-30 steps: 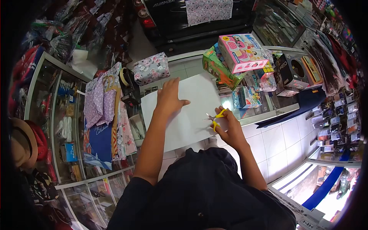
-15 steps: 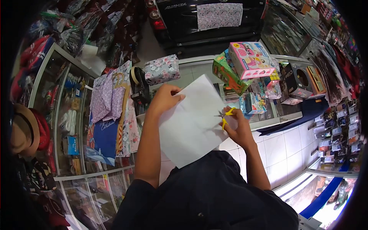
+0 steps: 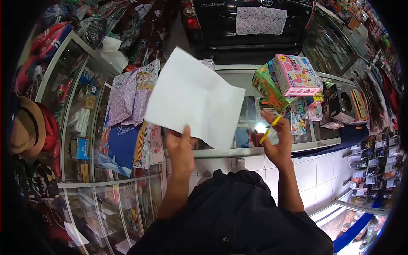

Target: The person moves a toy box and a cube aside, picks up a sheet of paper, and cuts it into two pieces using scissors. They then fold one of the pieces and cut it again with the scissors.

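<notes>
A large white sheet of paper with a crease down it is held up over the glass counter. My left hand grips its lower edge, thumb on the near face and fingers behind. To the right, apart from the paper, my right hand has its fingers through the yellow handles of a pair of scissors; the blades are hard to make out against a bright glare. Behind the paper, a flower-patterned wrapped box is mostly hidden.
The glass counter carries a pink toy box, a green box and a black box at right. Patterned gift bags lie at left. A black car stands beyond the counter.
My left hand has shifted from the paper's upper left to its lower edge, and the paper has swung up and left. The scissors have moved right, away from the paper. The view has shifted slightly.
</notes>
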### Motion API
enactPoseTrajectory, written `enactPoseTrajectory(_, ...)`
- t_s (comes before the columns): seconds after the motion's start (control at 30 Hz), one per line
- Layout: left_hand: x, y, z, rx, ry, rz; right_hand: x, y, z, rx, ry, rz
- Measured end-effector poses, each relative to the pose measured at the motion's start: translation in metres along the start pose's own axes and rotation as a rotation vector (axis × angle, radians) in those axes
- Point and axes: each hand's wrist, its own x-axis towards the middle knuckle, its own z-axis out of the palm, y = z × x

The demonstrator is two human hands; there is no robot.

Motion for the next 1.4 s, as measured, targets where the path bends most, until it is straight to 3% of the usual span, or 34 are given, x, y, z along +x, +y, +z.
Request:
enactPoseTrajectory(0.07,-0.022,-0.023,-0.002,-0.121,0.025,-0.078,-0.004,0.01,0.014,0.031,-0.057,0.029)
enactPoseTrajectory(0.13,-0.039,-0.048,-0.008,-0.199,0.037,-0.336,-0.006,0.014,0.026,0.079,-0.2,0.142)
enactPoseTrajectory(0.23,-0.067,-0.049,-0.002,-0.131,-0.02,-0.416,-0.012,0.028,0.043,-0.043,-0.388,0.171)
enactPoseTrajectory(0.3,-0.065,-0.035,-0.018,-0.1,-0.124,-0.473,-0.015,0.033,0.046,-0.09,-0.378,0.127)
enactPoseTrajectory(0.37,-0.049,-0.019,-0.049,0.338,-0.883,-0.9,-0.013,0.035,0.043,-0.132,-0.372,0.077)
enactPoseTrajectory(0.4,-0.049,0.002,-0.042,0.579,-1.088,-0.874,-0.012,0.036,0.038,-0.139,-0.396,0.075)
enactPoseTrajectory(0.43,-0.05,0.015,-0.04,0.58,-1.084,-0.878,-0.011,0.038,0.033,-0.144,-0.417,0.075)
enactPoseTrajectory(0.5,-0.047,0.03,-0.039,0.686,-1.202,-0.185,-0.008,0.044,0.021,-0.104,-0.419,0.088)
enactPoseTrajectory(0.57,-0.032,0.022,-0.031,0.699,-1.127,-0.091,-0.003,0.049,0.01,-0.14,-0.439,0.063)
enactPoseTrajectory(0.63,-0.019,0.01,-0.013,1.186,-0.937,0.477,0.001,0.053,0.003,-0.143,-0.433,0.082)
enactPoseTrajectory(0.73,-0.004,-0.024,-0.014,1.433,-0.977,0.404,0.008,0.061,-0.003,-0.186,-0.376,0.119)
enactPoseTrajectory(0.77,-0.002,-0.03,-0.01,1.431,-0.979,0.386,0.006,0.06,-0.004,-0.183,-0.386,0.132)
enactPoseTrajectory(0.83,-0.001,-0.04,0.002,1.501,-0.986,0.404,0.004,0.051,-0.005,0.007,-0.214,0.298)
enactPoseTrajectory(0.9,-0.006,-0.041,0.007,1.515,-0.977,0.413,0.002,0.046,-0.004,-0.064,-0.185,0.281)
enactPoseTrajectory(0.97,-0.005,-0.043,0.006,1.468,-0.977,0.429,-0.003,0.052,-0.002,-0.226,-0.031,-0.178)
enactPoseTrajectory(1.0,-0.004,-0.042,0.005,1.442,-0.972,0.446,-0.007,0.034,-0.004,-0.163,-0.096,0.024)
enactPoseTrajectory(1.13,-0.001,-0.04,-0.003,1.328,-0.986,0.45,-0.015,0.033,0.007,0.067,-0.182,0.182)
enactPoseTrajectory(1.23,0.0,-0.041,-0.01,1.299,-1.033,0.468,-0.019,0.036,0.013,0.073,-0.252,0.274)
enactPoseTrajectory(1.4,0.001,-0.044,-0.016,1.203,-0.991,0.513,-0.016,0.04,0.018,0.079,-0.219,0.248)
